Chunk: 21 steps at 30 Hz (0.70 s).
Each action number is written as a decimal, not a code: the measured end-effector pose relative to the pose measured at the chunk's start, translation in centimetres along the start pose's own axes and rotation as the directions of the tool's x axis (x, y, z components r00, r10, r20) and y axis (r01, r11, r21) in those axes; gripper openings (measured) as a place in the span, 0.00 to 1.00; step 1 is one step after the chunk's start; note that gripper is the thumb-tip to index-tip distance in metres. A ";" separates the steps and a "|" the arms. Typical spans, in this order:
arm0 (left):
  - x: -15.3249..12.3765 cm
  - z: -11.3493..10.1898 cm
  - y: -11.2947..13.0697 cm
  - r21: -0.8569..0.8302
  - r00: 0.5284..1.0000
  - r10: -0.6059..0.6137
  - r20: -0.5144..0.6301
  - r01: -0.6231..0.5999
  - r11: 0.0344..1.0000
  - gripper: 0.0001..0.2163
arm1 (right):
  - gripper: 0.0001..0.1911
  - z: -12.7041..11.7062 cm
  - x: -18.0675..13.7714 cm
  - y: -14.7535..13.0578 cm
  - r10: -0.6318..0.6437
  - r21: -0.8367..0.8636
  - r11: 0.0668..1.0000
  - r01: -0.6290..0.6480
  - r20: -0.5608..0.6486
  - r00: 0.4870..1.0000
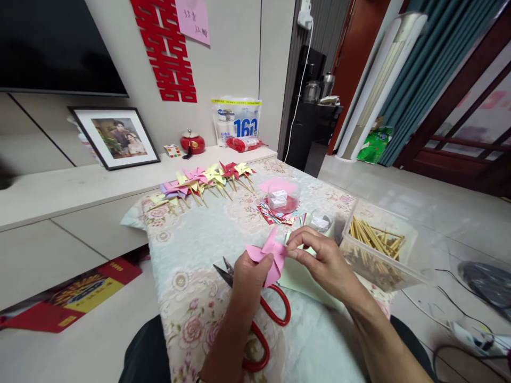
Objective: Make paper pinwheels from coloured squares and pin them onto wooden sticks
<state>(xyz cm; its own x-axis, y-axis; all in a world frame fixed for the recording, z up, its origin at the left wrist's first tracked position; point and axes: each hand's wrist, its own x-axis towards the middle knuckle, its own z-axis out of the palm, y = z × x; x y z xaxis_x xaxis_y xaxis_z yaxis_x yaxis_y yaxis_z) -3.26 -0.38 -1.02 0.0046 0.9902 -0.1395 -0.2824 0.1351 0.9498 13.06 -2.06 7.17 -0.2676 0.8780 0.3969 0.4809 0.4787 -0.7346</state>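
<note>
A pink paper pinwheel point(274, 260) is pinched at its centre by the thumb of my left hand point(252, 271). My right hand point(315, 255) has thumb and forefinger closed at the pinwheel's right blade; whether they grip the paper or some small thing there is hard to make out. Below my left hand lie scissors point(259, 340) with red handles, their dark blades pointing up and left. Pale green paper sheets point(303, 287) rest under my right hand. Just beyond stand a small round clear container point(320, 219) and a larger clear round box point(282, 198) on patterned paper.
Finished pinwheels on sticks point(207, 178) lie in a row at the table's far left. A clear plastic bin point(383, 274) of thin wooden sticks point(377, 239) stands at the right. Flowered cloth point(191, 308) covers the table. Behind is a white cabinet point(80, 191) with a framed photo point(115, 139).
</note>
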 end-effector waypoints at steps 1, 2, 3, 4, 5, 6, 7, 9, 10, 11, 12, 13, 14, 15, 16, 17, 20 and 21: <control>0.0 0.0 0.0 0.015 1.000 0.001 -0.013 -0.001 1.000 0.10 | 0.08 0.4 0.1 0.2 -0.025 -0.007 1.000 0.025 -0.012 1.000; 0.1 0.1 0.0 0.025 1.000 0.000 -0.021 0.000 1.000 0.10 | 0.08 0.8 0.1 0.5 -0.038 -0.015 0.999 0.038 -0.021 0.999; 0.2 0.1 -0.1 0.031 1.000 0.003 -0.028 -0.002 1.000 0.10 | 0.08 1.2 0.1 0.8 -0.041 -0.020 0.999 0.041 -0.026 0.999; 0.2 0.1 -0.2 0.036 0.999 0.011 -0.037 -0.010 0.999 0.10 | 0.08 1.5 0.0 1.1 -0.041 -0.020 0.999 0.040 -0.029 0.999; 0.2 0.1 -0.3 0.039 0.999 0.024 -0.046 -0.022 0.999 0.10 | 0.08 1.8 -0.1 1.4 -0.039 -0.013 0.999 0.038 -0.028 0.999; 0.2 0.2 -0.4 0.047 0.998 0.036 -0.056 -0.033 0.998 0.10 | 0.08 2.1 -0.2 1.7 -0.035 -0.003 0.999 0.035 -0.025 0.999; 0.2 0.3 -0.4 0.060 0.997 0.046 -0.067 -0.042 0.997 0.10 | 0.08 2.3 -0.4 1.9 -0.028 0.006 1.000 0.028 -0.021 0.999; 0.0 0.5 -0.3 0.079 0.995 0.058 -0.085 -0.051 0.996 0.09 | 0.07 2.7 -0.6 2.2 -0.011 0.021 1.000 0.011 -0.015 1.000; -0.1 0.6 -0.1 0.081 0.994 0.058 -0.090 -0.050 0.995 0.09 | 0.07 2.8 -0.6 2.3 -0.001 0.028 1.000 0.002 -0.014 1.000; -0.2 0.7 0.0 0.080 0.994 0.056 -0.092 -0.049 0.996 0.09 | 0.07 2.9 -0.7 2.4 0.009 0.034 0.999 -0.009 -0.016 1.000; -0.3 0.8 0.1 0.078 0.994 0.056 -0.092 -0.049 0.996 0.08 | 0.07 2.9 -0.7 2.4 0.020 0.042 0.999 -0.019 -0.019 1.000; -0.4 0.8 0.3 0.075 0.994 0.059 -0.090 -0.052 0.996 0.08 | 0.07 3.0 -0.7 2.5 0.030 0.048 0.998 -0.029 -0.025 0.999; -0.5 0.9 0.4 0.074 0.994 0.064 -0.091 -0.057 0.996 0.09 | 0.07 3.0 -0.7 2.5 0.039 0.053 0.998 -0.038 -0.032 0.999; -0.6 0.9 0.4 0.075 0.994 0.068 -0.091 -0.061 0.995 0.09 | 0.07 3.1 -0.7 2.6 0.049 0.054 0.997 -0.047 -0.037 0.998; -0.6 0.9 0.4 0.078 0.993 0.071 -0.091 -0.064 0.995 0.09 | 0.07 3.1 -0.8 2.7 0.056 0.054 0.997 -0.054 -0.041 0.998; -0.6 0.9 0.4 0.078 0.993 0.072 -0.091 -0.065 0.995 0.09 | 0.07 3.1 -0.8 2.7 0.060 0.054 0.997 -0.057 -0.045 0.997; -0.6 0.9 0.2 0.079 0.994 0.074 -0.079 -0.067 0.995 0.09 | 0.07 3.2 -0.8 2.9 0.061 0.052 0.997 -0.058 -0.058 0.996; -0.6 0.8 0.1 0.082 0.994 0.078 -0.075 -0.071 0.994 0.09 | 0.07 3.2 -0.8 2.9 0.061 0.052 0.997 -0.058 -0.064 0.996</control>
<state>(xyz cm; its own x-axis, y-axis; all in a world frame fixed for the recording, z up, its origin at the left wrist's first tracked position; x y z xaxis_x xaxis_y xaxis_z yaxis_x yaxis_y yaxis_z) -2.51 -0.92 -0.57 -0.0893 0.9923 -0.0861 -0.2022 0.0665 0.9771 11.99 -1.39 2.89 -0.1838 0.9040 0.3859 0.4517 0.4264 -0.7837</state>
